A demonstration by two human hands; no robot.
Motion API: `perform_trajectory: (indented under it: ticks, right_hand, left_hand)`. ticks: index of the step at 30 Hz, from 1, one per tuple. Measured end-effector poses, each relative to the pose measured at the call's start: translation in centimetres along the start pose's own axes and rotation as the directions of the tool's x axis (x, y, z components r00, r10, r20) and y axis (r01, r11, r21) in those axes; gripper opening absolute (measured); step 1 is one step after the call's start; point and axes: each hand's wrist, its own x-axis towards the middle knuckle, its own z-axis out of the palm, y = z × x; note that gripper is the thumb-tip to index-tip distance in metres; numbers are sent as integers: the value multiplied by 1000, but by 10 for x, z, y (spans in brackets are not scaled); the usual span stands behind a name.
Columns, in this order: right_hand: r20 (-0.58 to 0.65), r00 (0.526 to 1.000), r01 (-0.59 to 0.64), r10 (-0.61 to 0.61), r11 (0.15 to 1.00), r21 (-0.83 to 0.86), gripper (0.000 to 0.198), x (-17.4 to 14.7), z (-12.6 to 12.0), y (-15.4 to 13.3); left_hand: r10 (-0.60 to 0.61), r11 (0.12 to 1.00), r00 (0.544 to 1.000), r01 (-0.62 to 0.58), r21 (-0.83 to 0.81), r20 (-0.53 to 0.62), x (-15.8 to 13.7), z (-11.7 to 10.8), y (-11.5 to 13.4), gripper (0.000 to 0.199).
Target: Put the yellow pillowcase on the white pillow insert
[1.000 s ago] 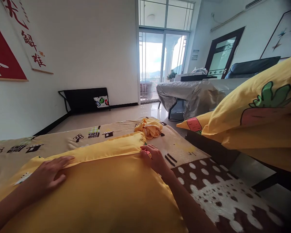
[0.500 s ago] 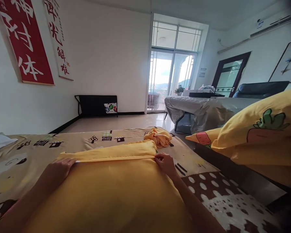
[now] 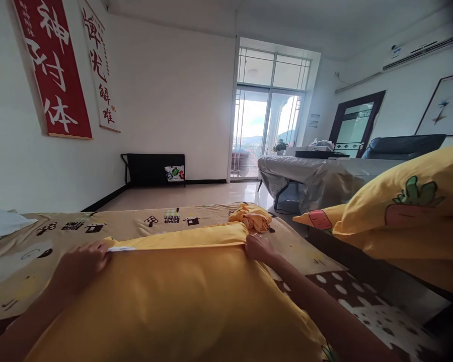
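From where I stand, a big yellow pillowcase [image 3: 181, 296] lies on the patterned blanket [image 3: 128, 221], right in front of the person, its far edge running between the two hands. The left hand [image 3: 86, 264] is curled over the far left corner, fingers clamped on the cloth, with a narrow white strip [image 3: 121, 249] showing just beside them along the edge. The right hand [image 3: 259, 248] has its fingers pinched together on the far right corner. The case bulges toward the person, but whatever fills it is hidden from me; beyond the seam, a flatter yellow flap [image 3: 192, 235] spreads away from the hands. Just past that, near the right hand, sits a crumpled yellow cloth [image 3: 252, 218]. Off to the right, well apart from the hands, is a plump yellow pillow [image 3: 381, 231] printed with a carrot, its filling covered too. Across the room, a white pot [image 3: 280, 152] holds a leafy green plant [image 3: 280, 144], close to a table [image 3: 285, 171] draped in clear plastic.
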Motion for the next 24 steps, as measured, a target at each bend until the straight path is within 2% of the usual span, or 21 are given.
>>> perform_trajectory:
  ticks: [4, 10, 15, 20, 24]
  right_hand:
    - [44, 999, -7, 7, 1000, -1, 21, -2, -8, 5]
    - [-21, 999, -26, 26, 999, 20, 22, 0, -7, 9]
    - [-17, 998, -52, 53, 997, 64, 19, 1, -8, 9]
    - [-71, 990, -120, 121, 993, 14, 25, -7, -1, -2]
    - [-52, 984, -169, 169, 985, -9, 27, -3, 5, -9]
  left_hand:
    - [19, 999, 998, -16, 47, -64, 0, -6, -7, 33]
    - [49, 999, 998, -49, -18, 28, -10, 12, -11, 33]
    - [80, 994, 994, -75, -74, 68, -13, 15, -10, 35]
    - [110, 991, 993, -105, -88, 49, -14, 21, -10, 35]
    - [152, 983, 988, -151, -102, -3, -12, 24, -12, 34]
